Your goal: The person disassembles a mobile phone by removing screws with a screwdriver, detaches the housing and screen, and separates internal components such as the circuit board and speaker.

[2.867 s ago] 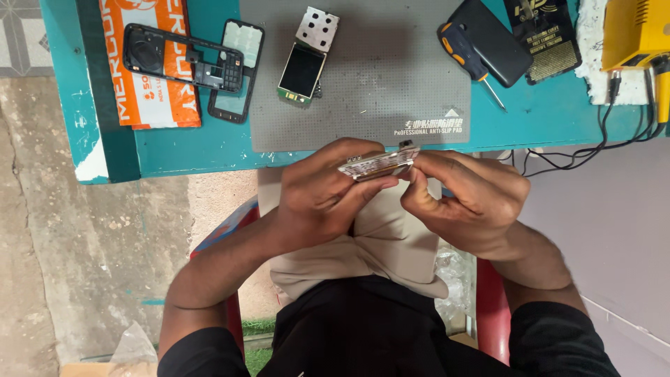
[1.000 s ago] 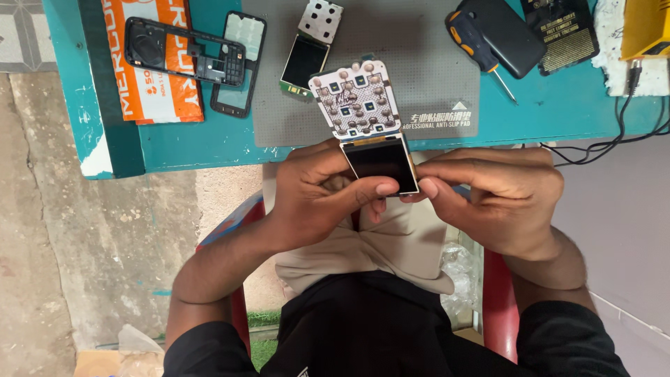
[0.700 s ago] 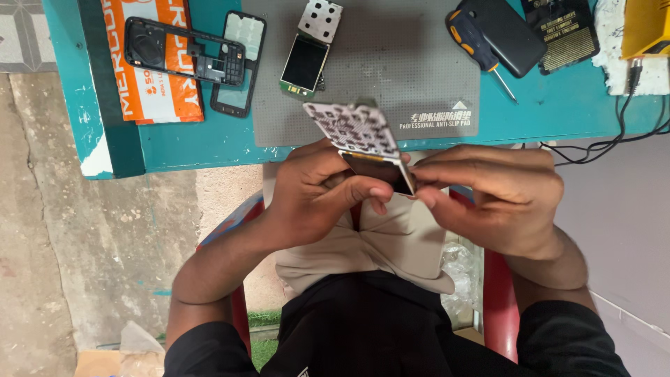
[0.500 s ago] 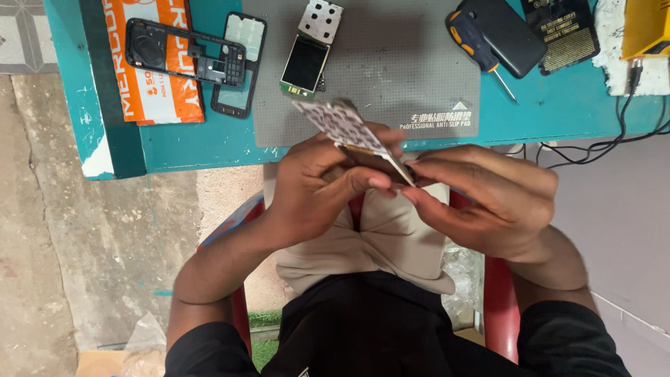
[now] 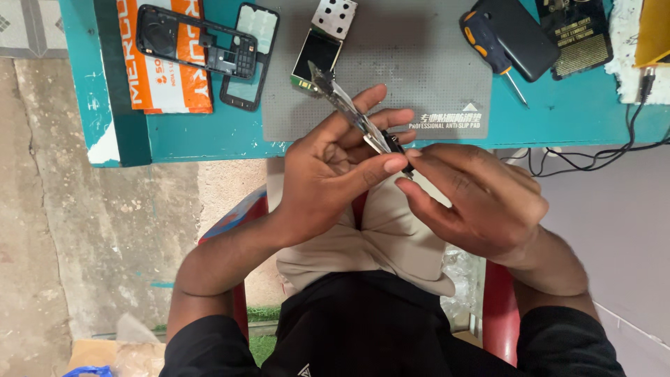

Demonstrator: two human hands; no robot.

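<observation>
Head camera is looking straight down at a seated person whose two bare hands are meeting just in front of the edge of a teal painted tabletop [image 5: 209, 136]. Between them they are holding a thin phone circuit board with a keypad sheet and a dark screen part [image 5: 352, 115], turned nearly edge-on to the camera and slanting up and away from the hands, so its far end is hanging over the grey anti-slip work mat [image 5: 419, 63]. Left hand [image 5: 335, 174] is curling around the lower part of the board, thumb pressing along one side and fingers spreading behind it. Right hand [image 5: 474, 202] is pinching the board's near, dark end with thumb and forefinger, its other fingers lying loosely folded.

On the mat, just beyond the held board, another bare phone board with a dark display and a white dotted keypad [image 5: 323, 45] is lying flat. To the left of it, a black plastic phone frame [image 5: 195, 45] and a black front bezel [image 5: 250, 56] are resting partly on an orange and white printed packet [image 5: 164, 77]. To the right, a screwdriver with a black and orange handle [image 5: 488, 52] is sitting beside a black rectangular cover [image 5: 520, 35], with black cables [image 5: 600, 150] trailing off the tabletop edge.
</observation>
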